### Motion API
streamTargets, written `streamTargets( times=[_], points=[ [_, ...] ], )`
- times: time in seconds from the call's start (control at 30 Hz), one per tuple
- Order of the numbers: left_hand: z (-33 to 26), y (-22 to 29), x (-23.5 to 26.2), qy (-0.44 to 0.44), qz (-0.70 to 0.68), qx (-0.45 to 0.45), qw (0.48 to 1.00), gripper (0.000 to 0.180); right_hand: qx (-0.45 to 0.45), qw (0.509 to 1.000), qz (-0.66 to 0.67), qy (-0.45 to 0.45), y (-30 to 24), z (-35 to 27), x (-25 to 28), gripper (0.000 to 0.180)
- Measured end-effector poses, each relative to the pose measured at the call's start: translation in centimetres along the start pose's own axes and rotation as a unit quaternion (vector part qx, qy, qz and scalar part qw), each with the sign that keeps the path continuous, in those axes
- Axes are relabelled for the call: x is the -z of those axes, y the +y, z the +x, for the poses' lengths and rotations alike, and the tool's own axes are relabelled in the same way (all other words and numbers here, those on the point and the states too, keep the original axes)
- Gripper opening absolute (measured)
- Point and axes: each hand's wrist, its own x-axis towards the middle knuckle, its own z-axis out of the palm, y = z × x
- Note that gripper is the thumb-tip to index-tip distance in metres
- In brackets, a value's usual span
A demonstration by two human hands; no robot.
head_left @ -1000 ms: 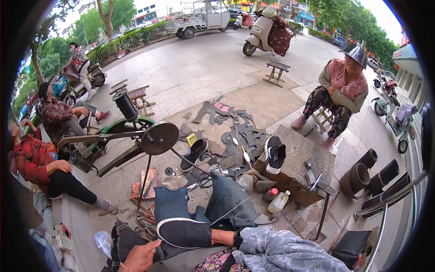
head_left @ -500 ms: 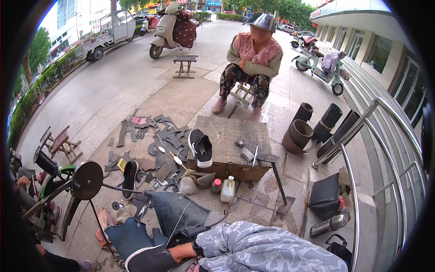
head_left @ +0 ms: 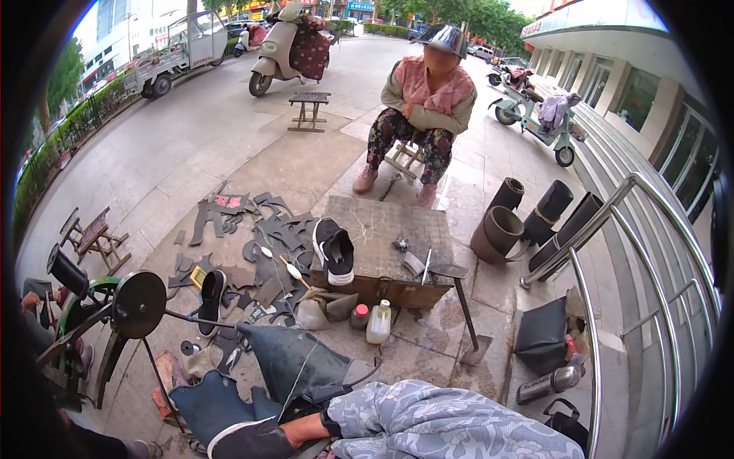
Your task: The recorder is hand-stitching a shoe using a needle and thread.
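Neither of my hands shows in the head view. At the lower edge lies my leg in grey patterned trousers (head_left: 436,424), ending in a black shoe (head_left: 245,440). Dark blue-grey aprons or cloths (head_left: 294,359) lie beside it. Ahead stands a low wooden box (head_left: 386,237) with a black-and-white sneaker (head_left: 335,249) and small tools on top. An iron shoe stand (head_left: 462,302) rises at the box's right corner. A clear plastic bottle (head_left: 378,323) stands in front of the box.
A person sits on a stool (head_left: 423,107) beyond the box. Rubber sole pieces (head_left: 256,229) and a black shoe (head_left: 210,294) litter the pavement. A wheeled stitching machine (head_left: 134,306) stands left, rubber rolls (head_left: 505,226), a black bag (head_left: 541,336), a flask (head_left: 549,382) and a steel railing (head_left: 612,229) right.
The view has swung to the right, so the box and seated person are now centred. The hand seen at the lower edge a second ago is out of sight.
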Motion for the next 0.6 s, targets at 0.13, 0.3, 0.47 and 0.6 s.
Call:
streamTargets(
  times=[0.13,0.3,0.47,0.6],
  points=[
    [0.9,-0.3,0.1,-0.015,-0.042,0.06,0.997,0.028,0.007,1.0,-0.017,0.002,-0.3,0.1,0.3,0.021],
    [2.3,0.3,0.3,0.042,-0.095,0.026,0.994,0.025,0.037,0.995,-0.095,0.016,-0.9,0.0,0.4,0.02],
    [0.6,-1.0,-1.8,0.093,-0.132,0.107,0.981,0.015,0.106,0.953,-0.285,-0.003,-1.6,-4.2,0.9,0.019],
    [-0.7,-1.9,-3.0,0.131,-0.143,0.074,0.978,0.014,0.093,0.897,-0.425,-0.077,-6.4,-13.0,2.7,0.022]
  ],
)
